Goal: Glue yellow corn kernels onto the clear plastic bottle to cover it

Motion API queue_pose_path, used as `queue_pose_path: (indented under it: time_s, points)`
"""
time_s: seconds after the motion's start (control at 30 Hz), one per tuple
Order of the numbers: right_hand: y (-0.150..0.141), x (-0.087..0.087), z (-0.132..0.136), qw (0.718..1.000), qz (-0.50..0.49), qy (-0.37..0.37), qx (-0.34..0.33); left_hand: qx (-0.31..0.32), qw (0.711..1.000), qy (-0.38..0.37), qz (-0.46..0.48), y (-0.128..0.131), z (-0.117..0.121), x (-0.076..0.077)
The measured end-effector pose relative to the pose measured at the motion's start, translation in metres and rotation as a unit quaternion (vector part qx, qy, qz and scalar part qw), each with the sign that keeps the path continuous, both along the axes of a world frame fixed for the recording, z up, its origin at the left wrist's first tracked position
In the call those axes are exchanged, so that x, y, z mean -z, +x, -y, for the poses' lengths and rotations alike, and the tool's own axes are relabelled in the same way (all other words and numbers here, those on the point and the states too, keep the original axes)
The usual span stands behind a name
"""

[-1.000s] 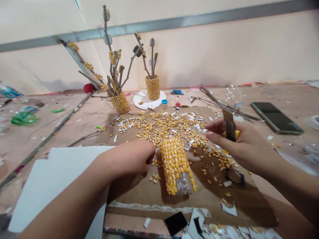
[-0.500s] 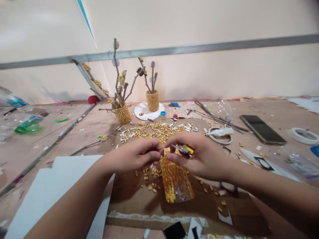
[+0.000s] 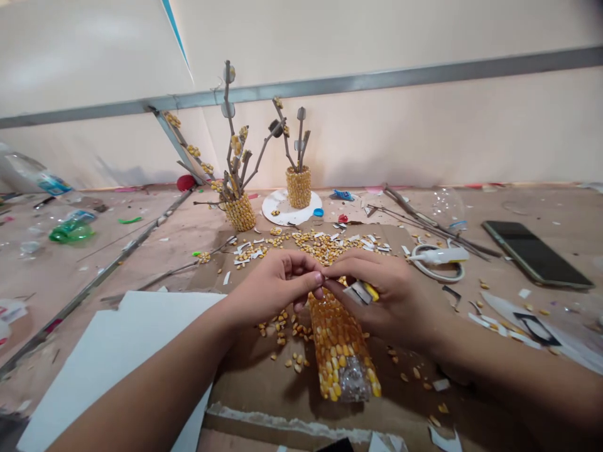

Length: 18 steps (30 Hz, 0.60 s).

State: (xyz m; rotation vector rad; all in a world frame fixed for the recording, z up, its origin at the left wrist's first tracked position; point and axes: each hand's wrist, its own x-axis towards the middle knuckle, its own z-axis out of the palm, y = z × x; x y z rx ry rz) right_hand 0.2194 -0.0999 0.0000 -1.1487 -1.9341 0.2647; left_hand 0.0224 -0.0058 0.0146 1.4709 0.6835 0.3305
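A clear plastic bottle point(image 3: 343, 351) covered with rows of corn kernels stands below my hands, tilted, with bare plastic showing at its near end. My left hand point(image 3: 277, 282) is closed in a pinch above its far end; whatever is between the fingertips is too small to make out. Touching those fingertips, my right hand point(image 3: 391, 295) is closed too. A small grey-and-yellow tool point(image 3: 362, 292) sits in its grip, partly hidden by the fingers. Loose corn kernels point(image 3: 325, 248) and white scraps lie on the cardboard point(image 3: 254, 389) around the bottle.
Two kernel-covered pots hold twigs at the back, a left pot point(image 3: 240, 213) and a right pot point(image 3: 299, 188) on a white disc point(image 3: 276, 212). White sheets point(image 3: 108, 358) lie left. On the right are a white glue bottle point(image 3: 440, 255), a tape roll point(image 3: 452, 276) and a phone point(image 3: 537, 254).
My fingertips have come together above the bottle. The tool in my right hand has turned. The view has shifted slightly, and more of the bottle's near end shows.
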Motion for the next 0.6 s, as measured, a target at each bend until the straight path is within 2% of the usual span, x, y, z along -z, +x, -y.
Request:
queue_pose_path:
  time_s: [0.17,0.37,0.6]
  points:
    - [0.008,0.001,-0.005,0.994,0.065,0.020,0.082,-0.055,0.995,-0.011,0.077,0.003,0.004,0.005]
    - [0.009,0.005,-0.004,0.987,0.136,0.016,0.083,-0.063,0.991,-0.041,0.110,0.005,0.017,0.002]
    - [0.007,0.002,0.000,0.983,0.156,0.021,0.092,-0.046,0.991,-0.055,0.109,0.004,0.022,-0.001]
